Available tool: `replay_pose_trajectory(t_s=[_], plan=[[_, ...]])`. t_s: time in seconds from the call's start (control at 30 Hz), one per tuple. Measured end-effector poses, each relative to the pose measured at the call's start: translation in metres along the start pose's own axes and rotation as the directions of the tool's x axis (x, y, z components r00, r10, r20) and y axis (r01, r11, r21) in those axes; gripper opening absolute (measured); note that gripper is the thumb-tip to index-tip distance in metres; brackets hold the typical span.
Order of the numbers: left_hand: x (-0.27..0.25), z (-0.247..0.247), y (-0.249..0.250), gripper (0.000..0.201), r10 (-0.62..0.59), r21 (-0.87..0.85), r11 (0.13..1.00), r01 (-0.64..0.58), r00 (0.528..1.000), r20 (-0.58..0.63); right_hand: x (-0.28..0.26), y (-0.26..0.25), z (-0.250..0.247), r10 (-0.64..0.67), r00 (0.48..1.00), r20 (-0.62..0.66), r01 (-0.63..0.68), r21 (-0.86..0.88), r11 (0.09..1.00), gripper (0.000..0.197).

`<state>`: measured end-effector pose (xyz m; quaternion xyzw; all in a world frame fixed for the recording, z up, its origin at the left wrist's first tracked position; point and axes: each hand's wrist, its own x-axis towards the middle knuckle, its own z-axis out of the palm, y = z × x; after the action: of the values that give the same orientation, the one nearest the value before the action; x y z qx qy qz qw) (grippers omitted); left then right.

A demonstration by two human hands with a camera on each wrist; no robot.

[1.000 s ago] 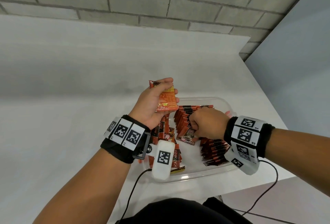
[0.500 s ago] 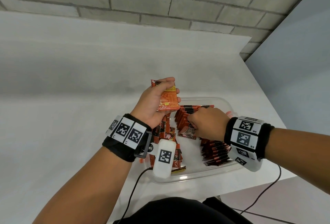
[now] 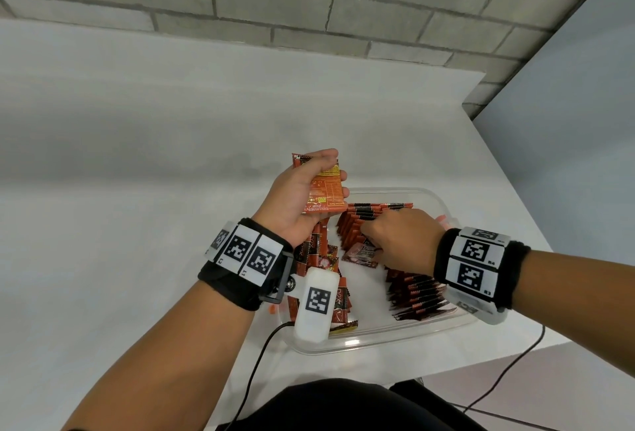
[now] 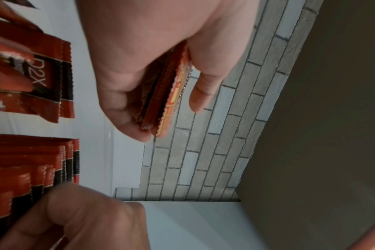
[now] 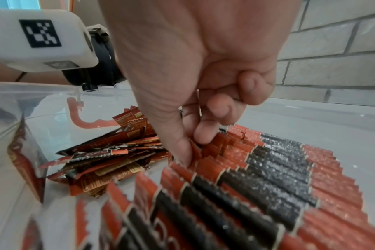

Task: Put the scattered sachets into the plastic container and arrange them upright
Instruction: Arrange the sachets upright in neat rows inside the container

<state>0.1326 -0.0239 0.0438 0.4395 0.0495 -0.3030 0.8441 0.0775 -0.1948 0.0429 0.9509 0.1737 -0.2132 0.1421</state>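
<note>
The left hand (image 3: 302, 197) grips a small stack of sachets (image 3: 326, 190) above the plastic container's (image 3: 443, 210) ten o'clock corner. A loose pile (image 5: 109, 157) lies at its nine o'clock side. At three o'clock, the right hand (image 3: 402, 241) pinches into the upright row (image 5: 268, 169) with thumb and forefinger.

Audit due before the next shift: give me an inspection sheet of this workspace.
Surface: white table.
Job's things: clear container at the table's near right corner; row of sachets on edge; loose pile lying flat inside.
Clutter: nothing seen.
Grips: left hand holds a stack above the container; right hand pinches a sachet in the row.
Cables: black cables hang from both wrist units.
Surroundings: brick wall, grey panel on the right.
</note>
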Motion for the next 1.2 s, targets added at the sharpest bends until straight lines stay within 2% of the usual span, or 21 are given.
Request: replay_pose_trajectory(t_s=[0.43,0.6,0.67,0.77,0.83,0.9,1.0,1.03,1.13,1.2], plan=[[0.002,0.000,-0.002,0.019,-0.005,-0.023,1.000,0.005,1.000,0.004,-0.005,0.004,-0.001,0.014,0.999,-0.038,-0.011,0.062,0.998,0.017],[0.004,-0.001,-0.004,0.026,-0.041,-0.098,0.994,0.043,0.999,0.030,-0.012,0.010,-0.008,0.098,0.987,-0.130,-0.064,0.247,0.967,0.016],[0.004,0.001,-0.005,0.027,-0.055,-0.058,0.997,0.058,0.997,0.050,-0.015,0.013,-0.015,0.164,0.966,-0.199,-0.067,0.418,0.906,0.014],[0.003,0.005,-0.006,0.026,-0.060,0.057,0.997,0.055,0.994,0.091,-0.018,0.018,-0.025,0.304,0.898,-0.317,-0.010,0.677,0.736,0.008],[0.004,0.007,-0.006,0.026,-0.058,0.125,0.991,0.043,0.991,0.117,-0.019,0.018,-0.030,0.397,0.858,-0.326,0.044,0.816,0.576,0.011],[0.003,0.009,-0.005,0.027,-0.052,0.162,0.986,0.031,0.990,0.128,-0.019,0.014,-0.032,0.414,0.860,-0.299,0.089,0.886,0.456,0.018],[0.003,0.011,-0.006,0.029,-0.042,0.206,0.978,0.014,0.991,0.130,-0.019,0.013,-0.030,0.387,0.877,-0.283,0.111,0.905,0.410,0.038],[0.001,0.012,-0.007,0.029,-0.043,0.214,0.977,0.014,0.991,0.129,-0.019,0.013,-0.030,0.388,0.879,-0.277,0.119,0.915,0.385,0.039],[-0.002,0.015,-0.008,0.037,-0.053,0.207,0.978,0.027,0.991,0.123,-0.021,0.016,-0.033,0.438,0.852,-0.286,0.168,0.943,0.289,0.021],[-0.003,0.015,-0.007,0.044,-0.053,0.176,0.984,0.037,0.995,0.084,-0.023,0.019,-0.032,0.499,0.796,-0.342,0.214,0.931,0.296,0.017]])
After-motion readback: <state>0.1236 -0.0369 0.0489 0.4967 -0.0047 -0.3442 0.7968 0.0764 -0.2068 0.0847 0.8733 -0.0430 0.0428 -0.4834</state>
